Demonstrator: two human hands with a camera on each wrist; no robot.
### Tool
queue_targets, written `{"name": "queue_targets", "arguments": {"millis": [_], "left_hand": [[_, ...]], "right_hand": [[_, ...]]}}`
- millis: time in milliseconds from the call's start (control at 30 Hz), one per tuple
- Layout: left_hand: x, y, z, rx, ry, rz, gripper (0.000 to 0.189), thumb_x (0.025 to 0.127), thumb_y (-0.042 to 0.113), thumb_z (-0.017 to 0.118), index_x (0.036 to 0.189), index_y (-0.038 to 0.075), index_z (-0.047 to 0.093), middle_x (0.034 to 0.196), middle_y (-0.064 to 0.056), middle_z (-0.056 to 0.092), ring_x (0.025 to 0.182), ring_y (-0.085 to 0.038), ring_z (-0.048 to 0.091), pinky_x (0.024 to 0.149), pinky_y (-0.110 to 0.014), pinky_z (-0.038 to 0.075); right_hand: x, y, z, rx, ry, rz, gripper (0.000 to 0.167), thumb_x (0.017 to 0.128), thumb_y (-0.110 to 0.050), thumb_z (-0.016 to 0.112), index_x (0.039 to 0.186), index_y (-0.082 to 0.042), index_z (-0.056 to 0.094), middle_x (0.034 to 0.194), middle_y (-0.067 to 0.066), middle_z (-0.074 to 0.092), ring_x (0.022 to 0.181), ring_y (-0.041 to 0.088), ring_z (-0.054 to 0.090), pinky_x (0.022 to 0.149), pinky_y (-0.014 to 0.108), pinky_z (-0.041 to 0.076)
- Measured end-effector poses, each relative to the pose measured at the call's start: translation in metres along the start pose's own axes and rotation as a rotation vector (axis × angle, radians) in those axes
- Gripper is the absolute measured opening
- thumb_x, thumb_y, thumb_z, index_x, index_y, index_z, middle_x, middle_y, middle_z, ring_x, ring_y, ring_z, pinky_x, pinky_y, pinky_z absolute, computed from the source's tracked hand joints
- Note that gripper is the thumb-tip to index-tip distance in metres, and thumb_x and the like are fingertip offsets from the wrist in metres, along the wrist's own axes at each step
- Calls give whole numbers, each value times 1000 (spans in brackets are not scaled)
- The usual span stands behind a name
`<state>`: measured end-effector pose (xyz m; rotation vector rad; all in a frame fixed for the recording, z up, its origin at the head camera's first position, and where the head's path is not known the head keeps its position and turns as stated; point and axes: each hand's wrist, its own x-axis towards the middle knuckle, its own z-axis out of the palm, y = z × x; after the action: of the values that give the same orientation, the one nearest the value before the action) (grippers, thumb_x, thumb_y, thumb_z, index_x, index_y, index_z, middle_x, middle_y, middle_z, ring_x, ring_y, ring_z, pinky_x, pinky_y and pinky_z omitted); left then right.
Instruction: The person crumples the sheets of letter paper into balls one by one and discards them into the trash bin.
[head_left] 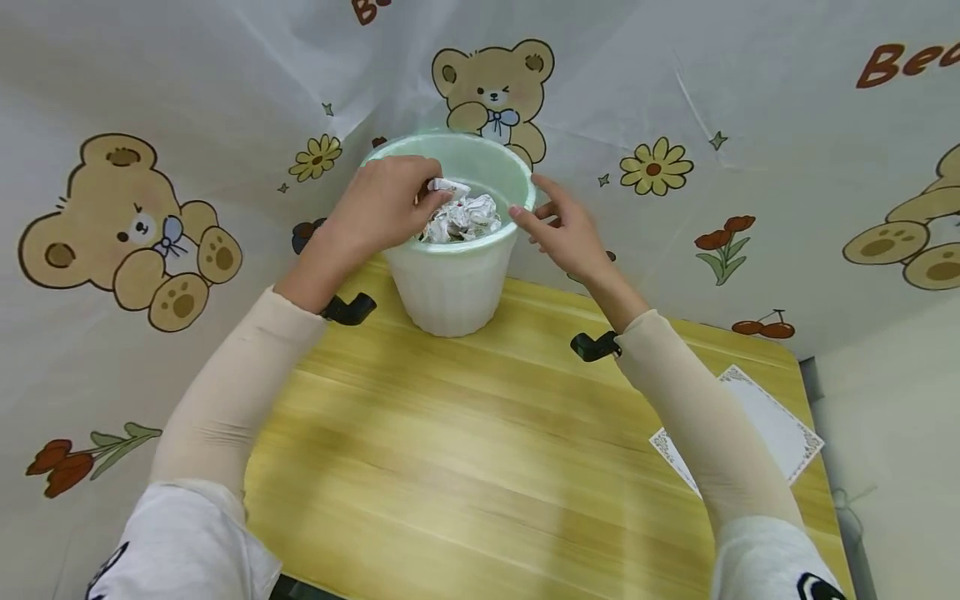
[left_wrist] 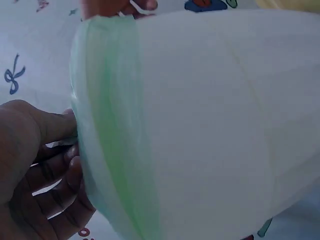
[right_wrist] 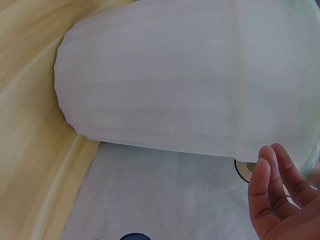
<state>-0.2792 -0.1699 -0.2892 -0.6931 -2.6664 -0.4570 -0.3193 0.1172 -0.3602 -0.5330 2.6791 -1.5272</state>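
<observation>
A white waste bin [head_left: 450, 292] with a pale green liner [head_left: 517, 179] over its rim stands at the back of the table. Crumpled white paper [head_left: 468, 218] lies inside it. Over the bin's left side, my left hand [head_left: 393, 200] pinches a piece of white paper [head_left: 452, 188] between thumb and fingers. The left wrist view shows that hand [left_wrist: 40, 165] by the rim, the paper mostly hidden. My right hand [head_left: 566, 229] is at the bin's right rim, thumb and index fingertip against it. Its other fingers [right_wrist: 260, 192] extend loosely outside the bin in the right wrist view.
A wooden table [head_left: 465, 450] carries the bin. On its right side, partly under my right forearm, lies a white sheet with a patterned border [head_left: 772, 417]. A cloth printed with bears and flowers [head_left: 585, 92] hangs right behind the bin.
</observation>
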Motion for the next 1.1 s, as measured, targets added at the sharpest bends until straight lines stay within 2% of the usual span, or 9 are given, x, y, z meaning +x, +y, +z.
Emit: {"name": "queue_targets", "arguments": {"millis": [100, 200, 367, 533, 633, 767, 933, 1000, 1100], "left_hand": [[10, -11, -3, 74, -85, -39, 31, 109, 33, 65, 89, 10, 61, 78, -7, 58, 74, -26, 55, 69, -41, 39], [13, -19, -3, 82, -126, -89, 29, 108, 35, 65, 97, 9, 66, 83, -8, 63, 77, -27, 58, 72, -43, 43], [12, -24, -4, 76, -119, -159, 29, 106, 39, 69, 109, 10, 72, 95, -7, 72, 85, -27, 63, 78, -46, 50], [6, -18, -5, 55, -113, -135, 30, 107, 40, 67, 110, 11, 73, 99, -6, 73, 87, -26, 64, 80, -46, 50], [-6, -8, -5, 3, -79, -116, 27, 107, 40, 67, 109, 13, 74, 98, -4, 73, 86, -23, 64, 80, -43, 50], [-33, 11, 1, -85, 29, -28, 20, 106, 36, 71, 104, 16, 75, 92, 0, 72, 82, -18, 64, 75, -37, 50], [-81, 32, 16, -141, 177, 107, 13, 103, 27, 76, 101, 13, 76, 89, 0, 73, 75, -15, 65, 66, -31, 52], [-96, 38, 29, -163, 188, 136, 12, 101, 24, 78, 101, 13, 77, 89, 0, 74, 73, -14, 66, 64, -30, 53], [-114, 45, 57, -209, 131, 149, 10, 100, 24, 80, 99, 15, 77, 89, 3, 75, 74, -11, 67, 63, -28, 53]], "right_hand": [[-2, -1, 0, -4, -1, 0, 79, 103, -57, 64, 170, -27, 33, 122, 12, 70, 91, 20, 70, 78, 32, 60], [-3, 2, 3, -1, 4, 9, 78, 104, -57, 64, 170, -28, 33, 121, 12, 71, 90, 20, 70, 78, 33, 60], [-5, 4, 3, -13, -1, 29, 79, 103, -62, 62, 169, -32, 32, 121, 10, 72, 91, 20, 71, 80, 32, 60], [-13, 6, -6, -24, 25, 17, 74, 103, -62, 62, 166, -29, 40, 121, 9, 72, 89, 19, 71, 78, 29, 58], [-31, 13, -21, -36, 33, -15, 64, 106, -56, 61, 161, -25, 48, 120, 11, 72, 90, 23, 71, 75, 28, 59], [-79, 41, -59, -136, -23, 0, 49, 109, -43, 62, 154, -23, 56, 128, 10, 71, 106, 23, 69, 86, 25, 56], [-169, 121, -108, -200, -105, 95, 39, 110, -24, 64, 147, -11, 62, 137, 14, 68, 116, 26, 68, 91, 19, 54], [-209, 160, -124, -245, -131, 165, 42, 108, -20, 67, 146, -3, 59, 141, 21, 65, 118, 34, 68, 91, 25, 58], [-267, 207, -143, -378, -153, 281, 52, 102, -19, 75, 143, 7, 56, 140, 31, 62, 119, 48, 65, 93, 45, 60]]}}
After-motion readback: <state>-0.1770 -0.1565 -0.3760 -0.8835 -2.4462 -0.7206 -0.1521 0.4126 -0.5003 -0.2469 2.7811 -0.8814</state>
